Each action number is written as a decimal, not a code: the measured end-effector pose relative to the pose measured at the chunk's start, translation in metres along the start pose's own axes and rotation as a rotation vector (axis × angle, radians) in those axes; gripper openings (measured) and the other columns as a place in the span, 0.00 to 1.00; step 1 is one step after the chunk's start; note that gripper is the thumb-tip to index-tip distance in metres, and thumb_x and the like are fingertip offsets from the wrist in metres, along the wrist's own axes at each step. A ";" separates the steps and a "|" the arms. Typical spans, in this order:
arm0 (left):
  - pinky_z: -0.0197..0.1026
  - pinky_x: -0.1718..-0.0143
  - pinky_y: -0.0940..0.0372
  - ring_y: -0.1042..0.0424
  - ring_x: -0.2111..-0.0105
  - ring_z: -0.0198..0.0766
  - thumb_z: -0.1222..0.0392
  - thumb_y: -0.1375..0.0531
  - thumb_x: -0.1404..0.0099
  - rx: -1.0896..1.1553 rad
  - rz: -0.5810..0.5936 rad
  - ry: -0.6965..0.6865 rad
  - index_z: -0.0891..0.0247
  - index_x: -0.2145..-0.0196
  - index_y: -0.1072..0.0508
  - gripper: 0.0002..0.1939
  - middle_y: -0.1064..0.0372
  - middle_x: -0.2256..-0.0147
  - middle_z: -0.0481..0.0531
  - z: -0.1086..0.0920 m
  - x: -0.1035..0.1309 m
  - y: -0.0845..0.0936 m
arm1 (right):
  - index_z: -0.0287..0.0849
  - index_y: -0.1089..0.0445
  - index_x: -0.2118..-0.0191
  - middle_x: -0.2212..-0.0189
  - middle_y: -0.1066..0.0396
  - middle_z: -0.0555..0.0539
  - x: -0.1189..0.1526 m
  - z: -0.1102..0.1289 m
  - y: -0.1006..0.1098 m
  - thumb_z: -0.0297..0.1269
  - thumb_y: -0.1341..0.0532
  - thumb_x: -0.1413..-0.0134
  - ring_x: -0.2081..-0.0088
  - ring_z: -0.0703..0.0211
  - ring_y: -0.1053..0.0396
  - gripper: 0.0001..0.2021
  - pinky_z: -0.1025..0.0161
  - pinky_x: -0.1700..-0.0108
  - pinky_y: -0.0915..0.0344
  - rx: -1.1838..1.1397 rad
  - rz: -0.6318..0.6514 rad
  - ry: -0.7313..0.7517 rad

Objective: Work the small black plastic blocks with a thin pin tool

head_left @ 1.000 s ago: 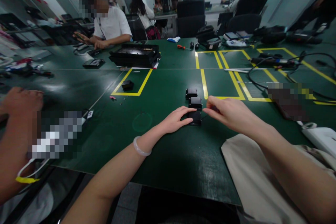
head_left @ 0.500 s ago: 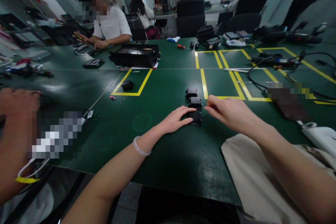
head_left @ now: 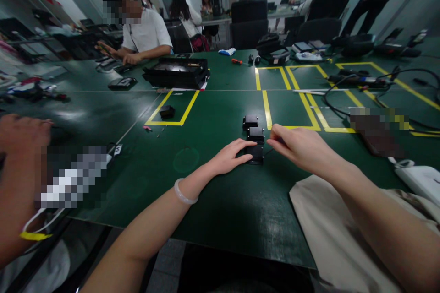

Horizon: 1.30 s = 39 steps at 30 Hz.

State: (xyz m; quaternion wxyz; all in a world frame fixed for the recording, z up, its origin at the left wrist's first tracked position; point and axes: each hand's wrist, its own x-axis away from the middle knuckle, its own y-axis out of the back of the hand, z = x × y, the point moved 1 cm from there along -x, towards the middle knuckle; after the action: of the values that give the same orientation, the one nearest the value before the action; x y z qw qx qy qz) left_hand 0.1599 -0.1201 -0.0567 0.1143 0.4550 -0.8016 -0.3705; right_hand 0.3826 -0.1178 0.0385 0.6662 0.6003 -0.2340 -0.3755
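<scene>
Three small black box-shaped parts stand in a row on the green table in front of me. My left hand [head_left: 228, 158] holds the nearest black block [head_left: 255, 154] steady, thumb and fingers against its left side and top. Just beyond are the middle block [head_left: 255, 134] and the farthest block [head_left: 250, 122], with small bright studs at their ends. My right hand [head_left: 295, 144] is closed in a pinch on a thin dark rod [head_left: 270, 150], whose tip meets the right side of the nearest block. Most of the rod is hidden in the fingers, so its exact kind cannot be made out.
Another black block [head_left: 167, 111] lies inside a yellow tape outline at left. Beyond it sits a black tray [head_left: 177, 73]. Beige cloth [head_left: 319, 219] and a white device [head_left: 421, 181] lie at right. A co-worker's arm [head_left: 20, 169] reaches in from the left.
My right hand has shifted very slightly at the rod. The left hand and the blocks stay in place. In the background, standing people have moved.
</scene>
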 end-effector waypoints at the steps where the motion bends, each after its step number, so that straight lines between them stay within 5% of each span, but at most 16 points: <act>1: 0.46 0.46 0.41 0.36 0.48 0.45 0.51 0.47 0.29 -0.001 0.000 0.001 0.54 0.40 0.38 0.22 0.35 0.50 0.54 0.000 0.000 0.000 | 0.45 0.39 0.62 0.73 0.30 0.48 0.000 -0.001 0.000 0.40 0.51 0.37 0.75 0.57 0.35 0.07 0.63 0.74 0.52 -0.022 0.006 0.009; 17: 0.45 0.45 0.42 0.36 0.48 0.44 0.50 0.48 0.29 0.017 0.006 -0.005 0.55 0.40 0.38 0.22 0.36 0.50 0.54 -0.001 0.000 0.001 | 0.45 0.41 0.59 0.71 0.30 0.50 0.001 0.000 -0.002 0.37 0.48 0.39 0.73 0.60 0.34 0.04 0.64 0.73 0.50 -0.116 0.014 0.053; 22: 0.45 0.46 0.41 0.36 0.48 0.44 0.50 0.48 0.29 0.017 0.007 -0.007 0.55 0.40 0.38 0.21 0.36 0.50 0.54 -0.001 0.000 0.001 | 0.45 0.40 0.64 0.75 0.31 0.50 0.000 0.001 -0.002 0.44 0.50 0.36 0.75 0.58 0.35 0.09 0.64 0.74 0.51 -0.057 -0.020 0.041; 29: 0.46 0.45 0.42 0.36 0.48 0.45 0.50 0.47 0.29 0.010 0.010 0.005 0.54 0.40 0.38 0.22 0.35 0.49 0.54 -0.001 0.000 0.001 | 0.45 0.41 0.59 0.71 0.30 0.50 0.000 -0.001 -0.002 0.37 0.49 0.39 0.75 0.60 0.35 0.05 0.65 0.74 0.50 -0.119 -0.008 0.052; 34: 0.46 0.46 0.41 0.36 0.48 0.45 0.50 0.47 0.29 0.007 0.006 -0.003 0.54 0.40 0.38 0.22 0.35 0.50 0.54 -0.001 0.000 0.001 | 0.45 0.40 0.64 0.74 0.31 0.49 -0.001 -0.001 -0.004 0.44 0.49 0.38 0.75 0.58 0.35 0.08 0.64 0.74 0.51 -0.065 -0.037 0.017; 39: 0.46 0.46 0.41 0.36 0.48 0.44 0.50 0.47 0.29 0.010 0.004 0.001 0.54 0.40 0.38 0.22 0.35 0.50 0.53 -0.001 0.000 0.001 | 0.45 0.43 0.58 0.71 0.30 0.49 -0.002 -0.003 -0.005 0.37 0.49 0.39 0.72 0.58 0.33 0.05 0.64 0.72 0.48 -0.172 -0.017 0.026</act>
State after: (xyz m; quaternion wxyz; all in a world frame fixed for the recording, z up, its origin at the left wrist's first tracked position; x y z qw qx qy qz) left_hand 0.1598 -0.1208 -0.0555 0.1134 0.4542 -0.8042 -0.3661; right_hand 0.3831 -0.1143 0.0331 0.7153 0.5476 -0.1871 -0.3918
